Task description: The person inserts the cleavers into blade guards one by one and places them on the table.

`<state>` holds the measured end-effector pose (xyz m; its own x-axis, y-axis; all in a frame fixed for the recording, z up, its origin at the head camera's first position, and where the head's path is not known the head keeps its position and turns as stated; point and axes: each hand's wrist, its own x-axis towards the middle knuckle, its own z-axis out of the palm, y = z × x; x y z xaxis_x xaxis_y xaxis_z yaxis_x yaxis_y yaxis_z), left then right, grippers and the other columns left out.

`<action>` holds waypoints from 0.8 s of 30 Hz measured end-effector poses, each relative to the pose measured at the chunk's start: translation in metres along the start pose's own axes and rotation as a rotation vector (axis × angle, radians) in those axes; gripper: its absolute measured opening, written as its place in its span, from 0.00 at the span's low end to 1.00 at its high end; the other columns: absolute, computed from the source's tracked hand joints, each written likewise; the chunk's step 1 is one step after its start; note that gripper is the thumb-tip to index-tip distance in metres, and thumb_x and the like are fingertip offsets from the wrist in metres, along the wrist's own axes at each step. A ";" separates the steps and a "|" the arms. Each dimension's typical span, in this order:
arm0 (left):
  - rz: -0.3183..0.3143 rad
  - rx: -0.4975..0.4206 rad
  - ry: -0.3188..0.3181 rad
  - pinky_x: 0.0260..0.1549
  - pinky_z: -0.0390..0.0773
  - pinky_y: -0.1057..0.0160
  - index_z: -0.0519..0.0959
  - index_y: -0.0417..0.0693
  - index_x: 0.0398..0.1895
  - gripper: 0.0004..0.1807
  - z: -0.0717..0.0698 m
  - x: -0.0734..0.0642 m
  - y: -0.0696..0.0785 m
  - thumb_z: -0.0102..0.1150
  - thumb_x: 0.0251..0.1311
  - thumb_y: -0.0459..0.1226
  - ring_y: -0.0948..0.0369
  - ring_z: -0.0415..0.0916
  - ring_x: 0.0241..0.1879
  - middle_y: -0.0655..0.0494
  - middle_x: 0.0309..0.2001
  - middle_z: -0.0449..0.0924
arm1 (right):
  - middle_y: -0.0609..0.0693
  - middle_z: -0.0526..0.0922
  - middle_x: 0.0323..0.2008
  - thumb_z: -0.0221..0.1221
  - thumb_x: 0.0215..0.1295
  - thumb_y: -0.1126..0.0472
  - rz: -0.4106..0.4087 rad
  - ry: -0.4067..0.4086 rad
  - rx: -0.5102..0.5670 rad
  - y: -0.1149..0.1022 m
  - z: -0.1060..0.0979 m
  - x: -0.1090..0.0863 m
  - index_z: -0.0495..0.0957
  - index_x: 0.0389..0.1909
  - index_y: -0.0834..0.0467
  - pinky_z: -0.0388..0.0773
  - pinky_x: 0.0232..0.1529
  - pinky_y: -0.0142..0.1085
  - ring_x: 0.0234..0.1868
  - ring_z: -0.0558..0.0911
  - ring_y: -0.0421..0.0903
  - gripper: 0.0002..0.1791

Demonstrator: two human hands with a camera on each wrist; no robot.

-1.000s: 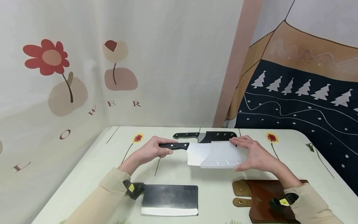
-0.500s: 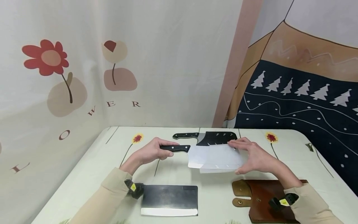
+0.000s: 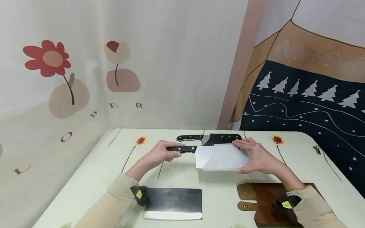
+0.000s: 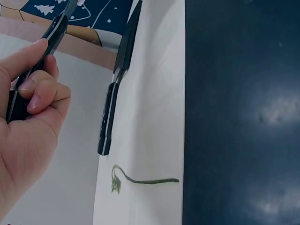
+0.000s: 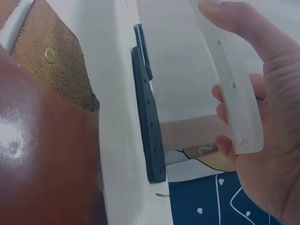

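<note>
A pale, flower-printed surface (image 3: 219, 193) stands before patterned curtains (image 3: 176, 69). Above it, the left hand (image 3: 159, 152) pinches the handle (image 3: 185, 149) of a knife (image 3: 198, 152) whose blade (image 3: 201, 160) sits partly in a white cover (image 3: 226, 156); the right hand (image 3: 258, 157) grips the cover between fingers (image 3: 242, 144) and thumb (image 3: 244, 169). The left wrist view shows curled fingers the head view mostly hides.

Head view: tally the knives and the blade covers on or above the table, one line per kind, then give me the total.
Knives: 3 (held knife, far knife, near knife)
Blade covers: 3 (white cover, black cover, brown leather cover)
Total: 6
</note>
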<state>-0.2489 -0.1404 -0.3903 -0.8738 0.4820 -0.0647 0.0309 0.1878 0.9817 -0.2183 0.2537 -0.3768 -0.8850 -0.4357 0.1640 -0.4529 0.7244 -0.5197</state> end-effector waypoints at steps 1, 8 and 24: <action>0.002 -0.007 -0.004 0.22 0.59 0.64 0.79 0.35 0.63 0.25 0.000 0.000 -0.001 0.67 0.62 0.27 0.61 0.58 0.20 0.50 0.30 0.74 | 0.64 0.73 0.66 0.81 0.39 0.46 0.002 -0.001 0.003 0.000 0.000 0.000 0.74 0.70 0.61 0.70 0.57 0.69 0.65 0.67 0.65 0.53; 0.025 -0.007 -0.086 0.20 0.58 0.67 0.78 0.35 0.65 0.26 -0.006 -0.002 -0.002 0.66 0.61 0.27 0.62 0.54 0.18 0.48 0.33 0.77 | 0.64 0.72 0.67 0.82 0.39 0.47 -0.008 -0.039 0.048 0.002 0.000 -0.003 0.75 0.69 0.60 0.68 0.59 0.69 0.66 0.67 0.65 0.53; 0.039 0.040 0.022 0.22 0.61 0.67 0.80 0.37 0.63 0.27 0.001 -0.001 0.001 0.69 0.59 0.28 0.62 0.59 0.21 0.50 0.33 0.77 | 0.62 0.73 0.67 0.82 0.38 0.48 -0.043 -0.008 0.048 0.003 0.007 -0.004 0.74 0.69 0.62 0.66 0.60 0.69 0.67 0.66 0.62 0.53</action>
<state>-0.2480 -0.1399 -0.3896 -0.8820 0.4708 -0.0225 0.0838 0.2036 0.9755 -0.2153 0.2541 -0.3847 -0.8638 -0.4706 0.1802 -0.4848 0.6784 -0.5520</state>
